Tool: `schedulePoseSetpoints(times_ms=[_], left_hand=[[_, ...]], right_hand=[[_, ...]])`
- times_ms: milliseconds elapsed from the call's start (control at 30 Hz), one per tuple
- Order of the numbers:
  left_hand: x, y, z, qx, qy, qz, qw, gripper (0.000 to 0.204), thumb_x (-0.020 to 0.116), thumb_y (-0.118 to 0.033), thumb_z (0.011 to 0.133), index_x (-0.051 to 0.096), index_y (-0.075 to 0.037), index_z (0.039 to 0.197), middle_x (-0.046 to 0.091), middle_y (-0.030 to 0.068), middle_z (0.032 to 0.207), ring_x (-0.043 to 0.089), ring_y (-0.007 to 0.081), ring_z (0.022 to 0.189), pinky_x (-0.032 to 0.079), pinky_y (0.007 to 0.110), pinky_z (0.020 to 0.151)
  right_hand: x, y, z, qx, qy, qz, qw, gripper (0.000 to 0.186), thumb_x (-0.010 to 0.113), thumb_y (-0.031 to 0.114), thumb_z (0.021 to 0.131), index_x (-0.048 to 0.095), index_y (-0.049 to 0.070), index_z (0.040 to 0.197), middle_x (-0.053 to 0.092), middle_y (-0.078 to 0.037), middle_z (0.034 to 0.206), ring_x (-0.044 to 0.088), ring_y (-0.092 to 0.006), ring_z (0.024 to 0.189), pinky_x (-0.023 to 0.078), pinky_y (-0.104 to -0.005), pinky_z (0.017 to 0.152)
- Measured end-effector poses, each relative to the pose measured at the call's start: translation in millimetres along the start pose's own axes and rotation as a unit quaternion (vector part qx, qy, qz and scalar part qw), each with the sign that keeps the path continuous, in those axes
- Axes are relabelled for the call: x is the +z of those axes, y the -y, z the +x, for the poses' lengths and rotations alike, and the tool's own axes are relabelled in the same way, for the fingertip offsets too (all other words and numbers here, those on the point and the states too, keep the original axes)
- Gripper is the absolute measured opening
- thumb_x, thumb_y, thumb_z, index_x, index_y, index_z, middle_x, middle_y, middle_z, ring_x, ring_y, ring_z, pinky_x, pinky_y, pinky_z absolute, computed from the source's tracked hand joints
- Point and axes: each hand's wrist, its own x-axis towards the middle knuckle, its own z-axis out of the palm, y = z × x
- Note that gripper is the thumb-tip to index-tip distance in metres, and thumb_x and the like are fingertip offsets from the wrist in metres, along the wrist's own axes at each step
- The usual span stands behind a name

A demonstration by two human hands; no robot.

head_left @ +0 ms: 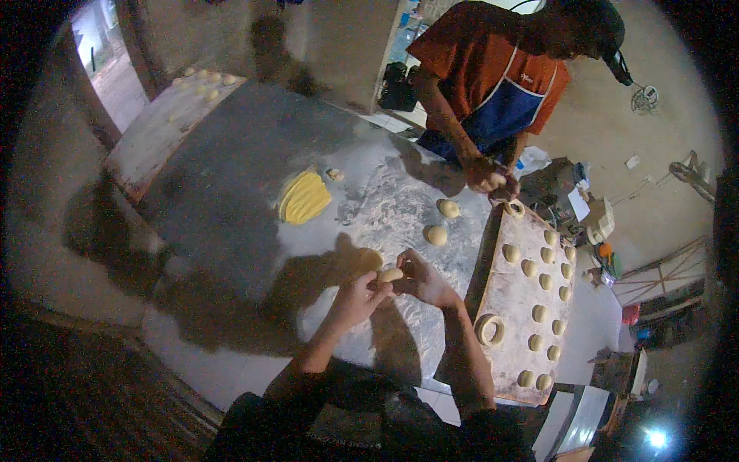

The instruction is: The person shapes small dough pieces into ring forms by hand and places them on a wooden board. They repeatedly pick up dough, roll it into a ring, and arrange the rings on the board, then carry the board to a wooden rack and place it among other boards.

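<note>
Pale dough piece (391, 275) | smooth-looking, rounded, slightly oblong | hands gripping it: left hand (357, 299), right hand (425, 280)

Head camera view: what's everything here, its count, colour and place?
Table: one, grey, centre.
Powder: one patch, white, mid-table.
Slab: one, yellow, mid-table.
Loose dough balls: three, pale, beyond the hands.
Right board: one, pale, table's right.
Board dough balls: about fourteen, pale, on it.
Rings: two, pale, same board.
Far-left board: one, brownish, holding several balls.
Co-worker: one, orange and blue clothing, across the table.
Clutter: uncounted, mixed, right.
Dough piece: one, pale, between hands.
Left hand, right hand: two, bare, lower centre.
</note>
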Motion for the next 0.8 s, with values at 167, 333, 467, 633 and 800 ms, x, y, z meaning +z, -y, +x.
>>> schedulePoseSetpoints(times_ms=[167, 333, 467, 633, 800], left_hand=[[-16.0, -51.1, -0.9, 0.016, 0.054, 0.031, 0.998, 0.034, 0.068, -0.001, 0.080, 0.054, 0.003, 0.112, 0.063, 0.0090, 0.103, 0.062, 0.0214, 0.095, 0.049, 0.036, 0.086], [-5.5, -51.6, 20.3, 0.114, -0.090, 0.140, 0.979, 0.044, 0.062, 0.007, 0.073, 0.053, -0.003, 0.116, 0.059, 0.0141, 0.102, 0.059, 0.0334, 0.097, 0.047, 0.039, 0.087], [1.0, -47.8, 20.6, 0.175, -0.135, 0.068, 0.973, 0.051, 0.053, 0.008, 0.075, 0.045, -0.004, 0.124, 0.055, 0.0129, 0.101, 0.056, 0.0304, 0.097, 0.046, 0.038, 0.087], [24.2, -61.1, -2.1, 0.050, -0.042, -0.340, 0.938, 0.047, 0.054, -0.013, 0.081, 0.044, -0.003, 0.126, 0.054, 0.0078, 0.097, 0.055, 0.0167, 0.089, 0.047, 0.031, 0.080], [44.2, -59.1, -1.0, 0.148, -0.063, 0.020, 0.987, 0.024, 0.047, -0.014, 0.091, 0.051, -0.002, 0.111, 0.057, 0.0112, 0.090, 0.059, 0.0215, 0.079, 0.049, 0.035, 0.070]], right_hand=[[31.5, 10.1, -16.9, -0.077, -0.168, -0.043, 0.982, 0.043, 0.070, -0.002, 0.077, 0.047, 0.007, 0.113, 0.062, -0.010, 0.098, 0.061, -0.0196, 0.089, 0.052, -0.0351, 0.072], [50.2, -11.6, 18.3, -0.152, -0.285, -0.129, 0.938, 0.057, 0.072, 0.007, 0.076, 0.043, 0.006, 0.125, 0.057, -0.011, 0.112, 0.056, -0.0247, 0.105, 0.049, -0.0375, 0.085], [39.0, -22.9, -4.8, -0.186, -0.028, 0.241, 0.952, 0.052, 0.065, 0.022, 0.083, 0.042, 0.004, 0.127, 0.058, -0.010, 0.113, 0.056, -0.0215, 0.104, 0.046, -0.0323, 0.087], [40.9, 0.1, -36.7, -0.082, -0.264, -0.001, 0.961, 0.045, 0.050, 0.033, 0.090, 0.043, 0.005, 0.125, 0.063, -0.009, 0.087, 0.061, -0.0195, 0.082, 0.047, -0.0320, 0.077], [43.3, 14.7, -52.5, -0.059, -0.216, 0.138, 0.965, 0.040, 0.050, 0.022, 0.095, 0.040, 0.010, 0.131, 0.059, -0.004, 0.082, 0.056, -0.0153, 0.069, 0.047, -0.0308, 0.064]])
